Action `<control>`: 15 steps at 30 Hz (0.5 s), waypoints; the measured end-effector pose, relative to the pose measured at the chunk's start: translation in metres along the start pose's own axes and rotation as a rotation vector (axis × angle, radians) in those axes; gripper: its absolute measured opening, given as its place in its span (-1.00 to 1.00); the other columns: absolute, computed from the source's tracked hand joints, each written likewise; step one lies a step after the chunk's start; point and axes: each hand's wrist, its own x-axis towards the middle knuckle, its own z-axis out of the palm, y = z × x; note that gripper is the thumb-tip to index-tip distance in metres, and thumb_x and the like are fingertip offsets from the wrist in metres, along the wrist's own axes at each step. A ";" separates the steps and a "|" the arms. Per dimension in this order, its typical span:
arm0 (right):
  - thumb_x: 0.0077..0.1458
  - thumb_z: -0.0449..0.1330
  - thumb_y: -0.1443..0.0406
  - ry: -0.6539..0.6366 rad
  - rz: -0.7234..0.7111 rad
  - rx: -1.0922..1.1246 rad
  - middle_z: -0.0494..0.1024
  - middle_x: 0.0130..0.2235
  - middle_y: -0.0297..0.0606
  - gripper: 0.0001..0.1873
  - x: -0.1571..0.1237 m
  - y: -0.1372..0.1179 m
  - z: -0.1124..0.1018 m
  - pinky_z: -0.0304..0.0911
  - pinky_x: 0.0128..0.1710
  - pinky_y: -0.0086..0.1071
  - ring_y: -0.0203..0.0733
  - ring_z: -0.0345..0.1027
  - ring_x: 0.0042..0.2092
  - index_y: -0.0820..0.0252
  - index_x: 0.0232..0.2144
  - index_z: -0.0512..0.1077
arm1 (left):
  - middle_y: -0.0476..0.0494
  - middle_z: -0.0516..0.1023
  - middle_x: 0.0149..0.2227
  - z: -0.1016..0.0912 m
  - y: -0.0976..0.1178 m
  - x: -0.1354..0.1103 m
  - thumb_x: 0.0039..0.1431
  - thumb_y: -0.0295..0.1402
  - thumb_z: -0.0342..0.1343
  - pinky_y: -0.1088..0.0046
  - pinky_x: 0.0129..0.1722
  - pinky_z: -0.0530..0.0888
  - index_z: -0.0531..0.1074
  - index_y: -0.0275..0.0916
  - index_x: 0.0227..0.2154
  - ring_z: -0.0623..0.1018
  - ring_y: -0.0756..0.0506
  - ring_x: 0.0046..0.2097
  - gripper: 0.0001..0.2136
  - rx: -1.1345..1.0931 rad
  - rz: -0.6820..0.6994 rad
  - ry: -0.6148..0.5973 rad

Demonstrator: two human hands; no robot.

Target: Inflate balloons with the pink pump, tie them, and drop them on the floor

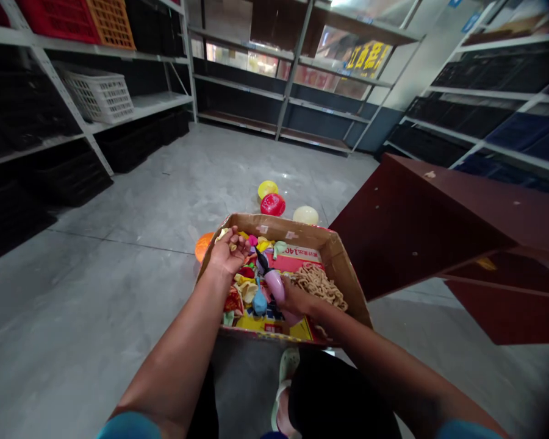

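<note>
Inside the cardboard box (346,259), a pink balloon pump (275,286) sits in the right hand (294,300), its black nozzle pointing toward a pale limp balloon (222,234) in the left hand (231,255) over the box's left side. The right fingers wrap round the pump; the left ones curl about the balloon. Loose balloons (258,302) and tan strands (319,284) crowd the box floor, and inflated yellow (268,188), red (274,206) and white balloons (305,214) rest just beyond it.

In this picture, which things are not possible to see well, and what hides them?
All in the head view:
Pale thing: partly covered by the left hand.
Pump: grip partly hidden by the right hand.
Orange balloon: right side hidden by the box.
White balloon: lower edge hidden by the box.
Yellow sign: blurred.
</note>
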 end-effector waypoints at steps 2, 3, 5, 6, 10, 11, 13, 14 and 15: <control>-0.01 0.13 0.29 0.036 -0.057 0.087 0.42 0.05 -0.04 -0.23 -0.013 0.005 -0.014 0.27 -0.07 -0.32 -0.09 0.39 -0.04 0.29 0.24 0.00 | 0.13 0.17 -0.71 -0.003 0.002 0.003 0.15 -0.50 0.00 0.46 -0.43 0.42 0.38 -0.28 -0.37 0.37 0.07 -0.59 -0.93 -0.010 0.032 -0.007; 0.02 0.10 0.29 0.066 -0.096 0.135 0.39 0.09 -0.07 -0.25 -0.022 0.007 -0.019 0.24 0.00 -0.28 -0.08 0.34 0.02 0.24 0.25 -0.02 | 0.13 0.17 -0.71 -0.004 0.003 0.004 0.15 -0.51 0.00 0.46 -0.43 0.42 0.39 -0.29 -0.37 0.38 0.07 -0.59 -0.92 -0.016 0.042 -0.011; 0.02 0.11 0.27 0.146 -0.226 0.275 0.30 0.16 -0.11 -0.24 -0.044 0.012 -0.028 0.07 0.16 -0.13 -0.01 0.18 0.16 0.17 0.26 -0.02 | 0.11 0.21 -0.69 -0.006 0.004 0.006 0.13 -0.55 -0.01 0.45 -0.41 0.43 0.39 -0.29 -0.37 0.40 0.06 -0.57 -0.89 -0.024 0.056 -0.006; 0.03 0.13 0.23 0.175 -0.298 0.321 0.24 0.20 -0.12 -0.23 -0.056 0.014 -0.030 -0.03 0.21 -0.06 0.03 0.09 0.21 0.15 0.26 -0.02 | 0.09 0.25 -0.67 -0.007 0.004 0.007 0.12 -0.57 -0.02 0.45 -0.40 0.44 0.39 -0.29 -0.37 0.43 0.05 -0.55 -0.88 -0.026 0.058 0.003; 0.07 0.14 0.15 0.155 -0.519 0.344 0.07 0.29 -0.14 -0.21 -0.100 0.014 -0.030 -0.13 0.24 -0.01 0.06 -0.09 0.29 0.09 0.28 -0.07 | 0.03 0.36 -0.59 -0.006 0.003 0.007 0.11 -0.59 -0.01 0.48 -0.38 0.44 0.40 -0.30 -0.38 0.47 0.05 -0.49 -0.88 -0.047 0.062 -0.020; 0.07 0.14 0.16 0.148 -0.537 0.337 0.05 0.30 -0.14 -0.20 -0.107 0.012 -0.028 -0.12 0.24 -0.01 0.06 -0.09 0.29 0.08 0.29 -0.09 | 0.02 0.35 -0.59 -0.005 0.002 0.006 0.11 -0.59 -0.01 0.49 -0.39 0.44 0.40 -0.31 -0.38 0.46 0.05 -0.49 -0.88 -0.049 0.066 -0.045; 0.07 0.15 0.20 0.141 -0.542 0.330 0.05 0.30 -0.12 -0.20 -0.116 0.010 -0.024 -0.11 0.24 0.00 0.06 -0.08 0.29 0.09 0.29 -0.09 | 0.04 0.32 -0.60 -0.004 0.001 0.004 0.09 -0.59 0.00 0.48 -0.40 0.43 0.39 -0.30 -0.37 0.45 0.05 -0.50 -0.88 -0.042 0.067 -0.075; 0.07 0.15 0.22 0.140 -0.536 0.330 0.05 0.30 -0.10 -0.21 -0.118 0.009 -0.022 -0.10 0.23 0.01 0.07 -0.07 0.28 0.10 0.28 -0.08 | 0.05 0.31 -0.60 -0.004 0.001 0.003 0.08 -0.60 0.00 0.47 -0.41 0.43 0.39 -0.30 -0.37 0.44 0.05 -0.51 -0.87 -0.037 0.058 -0.077; 0.07 0.15 0.23 0.140 -0.527 0.332 0.06 0.29 -0.09 -0.21 -0.119 0.009 -0.020 -0.09 0.23 0.02 0.07 -0.05 0.28 0.11 0.28 -0.07 | 0.06 0.30 -0.61 -0.003 0.000 0.002 0.07 -0.60 0.00 0.47 -0.42 0.43 0.39 -0.29 -0.36 0.43 0.05 -0.52 -0.87 -0.034 0.044 -0.072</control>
